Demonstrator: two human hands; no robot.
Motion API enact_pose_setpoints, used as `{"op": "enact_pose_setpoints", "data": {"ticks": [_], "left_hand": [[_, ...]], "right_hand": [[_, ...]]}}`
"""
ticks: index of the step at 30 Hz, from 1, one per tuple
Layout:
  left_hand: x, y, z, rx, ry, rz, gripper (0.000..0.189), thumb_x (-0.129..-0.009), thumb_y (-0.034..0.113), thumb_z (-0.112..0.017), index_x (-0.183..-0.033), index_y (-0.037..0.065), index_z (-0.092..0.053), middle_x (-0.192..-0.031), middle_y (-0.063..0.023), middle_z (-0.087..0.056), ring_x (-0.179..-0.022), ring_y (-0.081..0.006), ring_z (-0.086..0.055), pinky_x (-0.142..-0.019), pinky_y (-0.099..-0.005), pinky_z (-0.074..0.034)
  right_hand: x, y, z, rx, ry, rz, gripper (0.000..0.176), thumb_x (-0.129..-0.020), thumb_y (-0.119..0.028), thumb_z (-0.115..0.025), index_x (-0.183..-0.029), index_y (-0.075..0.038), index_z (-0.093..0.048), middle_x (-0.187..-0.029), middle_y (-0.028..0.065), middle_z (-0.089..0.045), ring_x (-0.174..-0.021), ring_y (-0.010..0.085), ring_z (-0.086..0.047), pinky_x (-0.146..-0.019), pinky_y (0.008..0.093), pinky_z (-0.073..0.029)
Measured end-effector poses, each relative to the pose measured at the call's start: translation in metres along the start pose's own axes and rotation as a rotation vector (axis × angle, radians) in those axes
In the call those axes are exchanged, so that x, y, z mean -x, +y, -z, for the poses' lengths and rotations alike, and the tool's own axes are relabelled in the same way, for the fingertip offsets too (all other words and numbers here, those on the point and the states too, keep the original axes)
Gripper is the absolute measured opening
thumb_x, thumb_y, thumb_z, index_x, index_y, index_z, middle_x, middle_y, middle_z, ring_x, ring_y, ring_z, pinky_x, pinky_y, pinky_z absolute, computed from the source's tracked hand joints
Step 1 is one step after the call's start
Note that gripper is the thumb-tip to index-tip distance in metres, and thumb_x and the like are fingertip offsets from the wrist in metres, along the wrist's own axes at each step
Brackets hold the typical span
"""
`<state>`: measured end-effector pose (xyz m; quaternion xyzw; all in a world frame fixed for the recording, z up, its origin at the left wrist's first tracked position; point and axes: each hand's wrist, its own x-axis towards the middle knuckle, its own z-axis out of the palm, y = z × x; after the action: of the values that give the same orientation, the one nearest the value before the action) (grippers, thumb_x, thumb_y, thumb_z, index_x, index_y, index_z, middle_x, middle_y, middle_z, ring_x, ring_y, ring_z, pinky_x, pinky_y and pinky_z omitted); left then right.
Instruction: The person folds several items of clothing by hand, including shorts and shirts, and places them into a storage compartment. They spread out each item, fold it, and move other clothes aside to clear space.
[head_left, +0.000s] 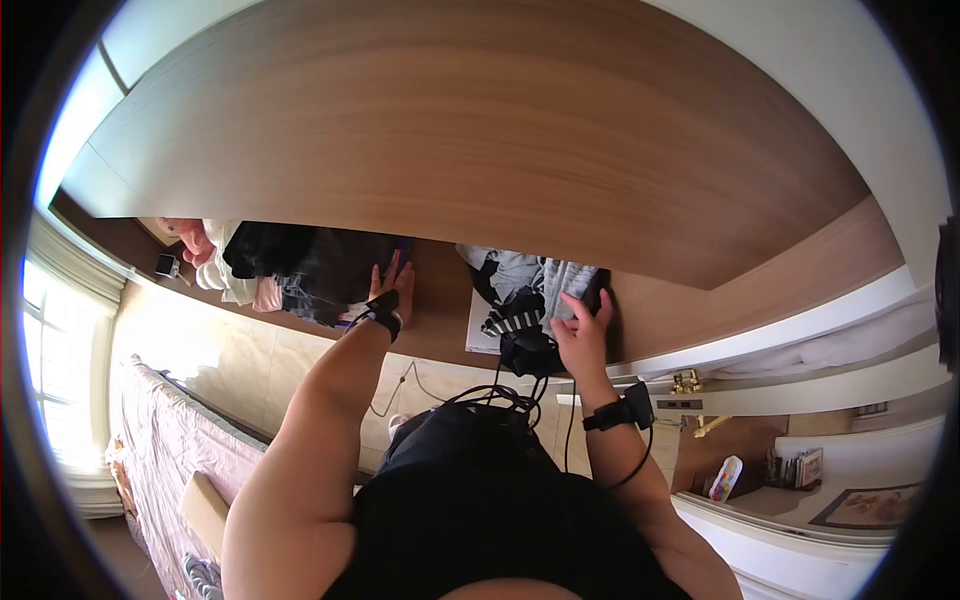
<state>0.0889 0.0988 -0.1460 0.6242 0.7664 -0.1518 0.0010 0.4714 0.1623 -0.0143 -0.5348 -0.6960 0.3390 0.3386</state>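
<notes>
My left hand [396, 288] rests against the right end of a row of dark clothes [315, 258], its fingers spread. Paler garments [235, 283] and a pink soft item [190, 235] lie further left in the same row. At the light grey clothes [572, 280] is my right hand [582, 335], fingers apart, with its fingertips overlapping the cloth. A black-and-white striped piece [515, 322] and a black bundle [530, 352] lie just left of it. Both wrists wear black bands, the right one with a small box [637, 404].
A wide wooden panel [480, 140] hangs over the shelf [435, 300] and hides its back. Black cables [505, 395] loop before my body. A bed [190, 430] stands lower left beside a window. At right are a door handle [688, 382] and a desk [790, 500].
</notes>
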Motion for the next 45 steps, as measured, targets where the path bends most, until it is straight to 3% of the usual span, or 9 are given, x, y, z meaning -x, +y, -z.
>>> {"op": "enact_pose_setpoints", "data": {"ticks": [4, 6, 12, 14, 18, 21, 25, 34, 45], "left_hand": [[0.014, 0.016, 0.057, 0.085, -0.074, -0.004, 0.051, -0.103, 0.025, -0.043, -0.153, 0.015, -0.044, -0.166, -0.0038, -0.033, -0.153, -0.0267, -0.031, -0.123, -0.0654, -0.013], [0.015, 0.026, 0.077, 0.151, -0.135, -0.008, 0.051, -0.101, 0.027, -0.051, -0.15, 0.014, -0.048, -0.163, -0.0062, -0.038, -0.15, -0.0284, -0.037, -0.121, -0.0645, -0.02], [0.044, 0.072, 0.167, 2.645, -0.695, -0.259, 0.082, -0.095, 0.068, -0.057, -0.147, 0.006, -0.05, -0.147, -0.0141, -0.056, -0.131, -0.0291, -0.057, -0.11, -0.0459, -0.046], [0.073, 0.075, 0.223, 2.765, -0.723, -0.251, 0.085, -0.093, 0.07, -0.058, -0.148, 0.006, -0.048, -0.146, -0.0138, -0.057, -0.129, -0.0293, -0.057, -0.111, -0.0467, -0.045], [0.058, 0.07, 0.2, 1.958, 0.06, -0.392, 0.054, -0.103, 0.043, -0.055, -0.139, 0.003, -0.055, -0.133, -0.0139, -0.065, -0.12, -0.0262, -0.065, -0.106, -0.0409, -0.051], [0.073, 0.047, 0.209, 2.83, -0.785, -0.558, 0.049, -0.107, 0.035, -0.047, -0.143, 0.001, -0.052, -0.135, -0.0157, -0.064, -0.123, -0.0289, -0.064, -0.107, -0.0425, -0.051], [0.104, 0.042, 0.221, 2.408, -0.448, -0.331, 0.051, -0.106, 0.038, -0.056, -0.14, 0.001, -0.056, -0.128, -0.0138, -0.068, -0.117, -0.0229, -0.067, -0.102, -0.038, -0.054], [0.097, -0.013, 0.216, 2.299, 0.188, 0.047, 0.059, -0.108, 0.052, -0.045, -0.122, -0.001, -0.068, -0.112, -0.0109, -0.072, -0.098, -0.0192, -0.07, -0.091, -0.0334, -0.054], [0.099, -0.109, 0.185, 2.352, -0.148, -0.31, 0.031, -0.107, 0.015, -0.054, -0.137, 0.009, -0.059, -0.111, -0.0033, -0.069, -0.102, -0.0136, -0.066, -0.092, -0.0304, -0.054]], "right_hand": [[-0.016, 0.046, -0.024, 0.124, -0.011, -0.017, 0.048, -0.094, -0.015, -0.071, -0.141, -0.015, -0.063, -0.161, 0.0243, -0.029, -0.118, 0.0275, -0.067, -0.095, 0.0335, -0.054], [-0.019, 0.033, -0.033, -0.744, -0.17, -0.407, 0.041, -0.1, -0.011, -0.065, -0.141, -0.006, -0.061, -0.157, 0.0154, -0.041, -0.119, 0.0217, -0.065, -0.097, 0.0314, -0.053], [0.006, -0.073, -0.001, -0.564, -0.656, 0.23, 0.031, -0.105, -0.017, -0.059, -0.132, -0.003, -0.067, -0.132, 0.0086, -0.064, -0.109, 0.02, -0.067, -0.096, 0.0325, -0.052], [0.023, -0.111, 0.005, -0.379, -0.864, 0.451, 0.029, -0.099, -0.021, -0.065, -0.12, -0.001, -0.073, -0.125, 0.0157, -0.068, -0.111, 0.0255, -0.069, -0.093, 0.0363, -0.054], [0.039, -0.114, 0.0, -0.239, -0.929, 0.552, 0.025, -0.094, -0.02, -0.07, -0.106, 0.001, -0.075, -0.1, 0.0121, -0.076, -0.096, 0.023, -0.073, -0.086, 0.035, -0.055], [0.044, -0.103, 0.004, -0.491, -0.823, 0.054, 0.025, -0.097, -0.02, -0.071, -0.112, 0.0, -0.073, -0.103, 0.0086, -0.075, -0.097, 0.0191, -0.071, -0.088, 0.0361, -0.055], [0.059, -0.106, -0.005, -1.195, -0.474, -0.133, 0.055, -0.097, -0.023, -0.073, -0.141, 0.002, -0.051, -0.132, 0.0101, -0.065, -0.116, 0.0215, -0.066, -0.1, 0.0373, -0.053], [0.043, -0.102, -0.008, -1.225, -0.012, -0.346, 0.03, -0.103, -0.031, -0.065, -0.116, -0.004, -0.063, -0.106, 0.0082, -0.071, -0.091, 0.0194, -0.068, -0.085, 0.0373, -0.056], [0.049, -0.162, -0.04, -1.673, -0.216, -0.153, 0.043, -0.107, -0.043, -0.047, -0.125, -0.006, -0.059, -0.133, 0.014, -0.062, -0.13, 0.0327, -0.052, -0.116, 0.0499, -0.036]]}}
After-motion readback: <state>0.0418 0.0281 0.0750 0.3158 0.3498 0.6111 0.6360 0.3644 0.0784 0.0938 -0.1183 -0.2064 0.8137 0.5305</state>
